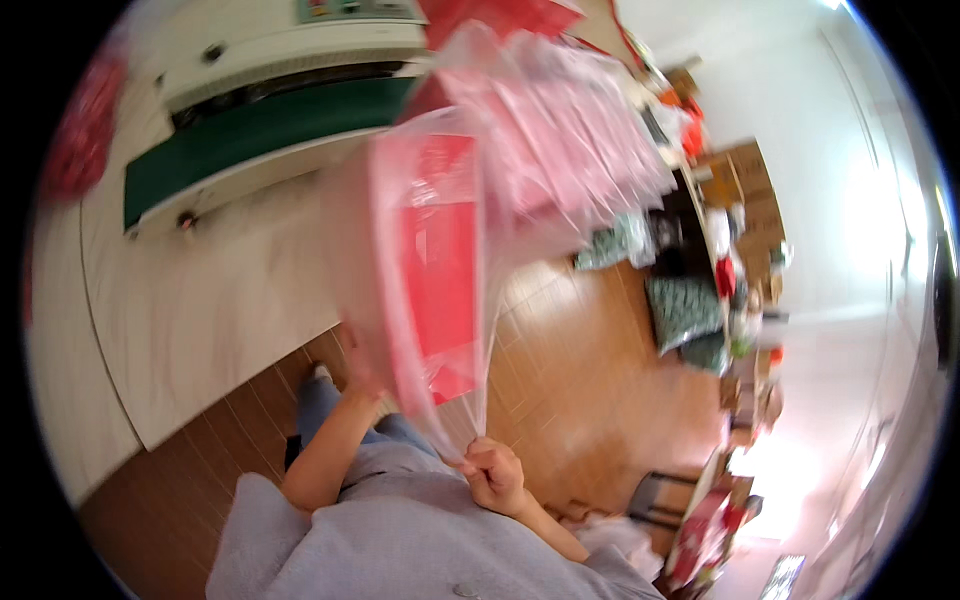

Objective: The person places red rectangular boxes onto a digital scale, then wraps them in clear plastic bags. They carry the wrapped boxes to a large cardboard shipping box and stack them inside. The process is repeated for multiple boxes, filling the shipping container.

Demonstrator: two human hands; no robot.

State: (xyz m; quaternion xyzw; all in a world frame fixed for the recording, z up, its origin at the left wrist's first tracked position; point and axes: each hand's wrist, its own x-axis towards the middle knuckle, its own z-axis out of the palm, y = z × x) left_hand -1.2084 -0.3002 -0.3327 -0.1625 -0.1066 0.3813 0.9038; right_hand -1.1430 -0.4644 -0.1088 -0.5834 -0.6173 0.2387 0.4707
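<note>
A clear plastic bag (386,250) with a flat red packet (440,270) inside stretches away from my body, tilted upright. Its gathered near end is pinched in my right hand (495,476), fingers closed, just in front of my grey shirt. My left hand (362,368) is at the bag's left side, low down; its fingers are smeared by motion and partly behind the plastic, so its grip cannot be made out. Just beyond the bag, a row of similar pink-red items in clear plastic bags (560,130) lies at the table's right end.
A machine with a green conveyor belt (270,125) stands on the pale table (230,270) at left. Red bagged goods (85,130) sit at the far left. Cardboard boxes (745,190), stuffed green bags (685,310) and a dark chair (660,497) stand right, across the wooden floor (580,370).
</note>
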